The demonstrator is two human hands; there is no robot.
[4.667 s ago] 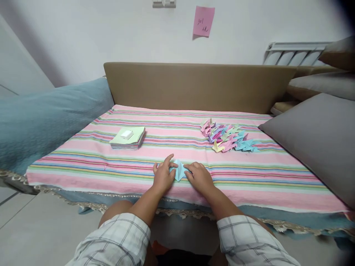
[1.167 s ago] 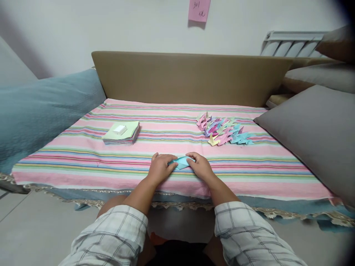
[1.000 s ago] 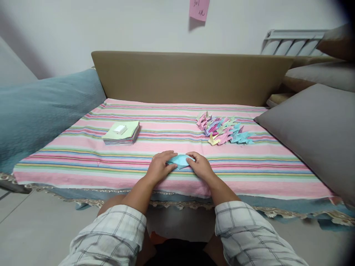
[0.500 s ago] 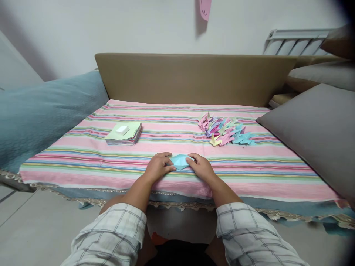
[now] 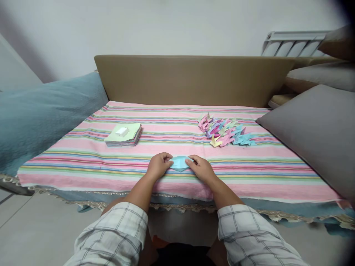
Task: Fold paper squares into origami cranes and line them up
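Observation:
A light blue piece of folded paper (image 5: 179, 162) is stretched between my two hands, close to the front of the striped cloth. My left hand (image 5: 160, 164) pinches its left end between thumb and fingers. At the right end, my right hand (image 5: 202, 167) grips the paper the same way. A crease shows across the paper, and its lower edge comes to a blunt point. Both ends are partly hidden under my fingers.
A stack of coloured paper squares (image 5: 124, 136) with a small white block (image 5: 122, 131) on top lies left on the striped cloth (image 5: 172, 129). Several folded paper figures (image 5: 226, 131) are heaped at right. Grey cushions (image 5: 316, 129) border the right side, a blue armrest (image 5: 52, 107) the left.
My left thumb and fingers have shifted on the paper's left end. The paper now looks flatter on top with a point below. The camera has tilted slightly.

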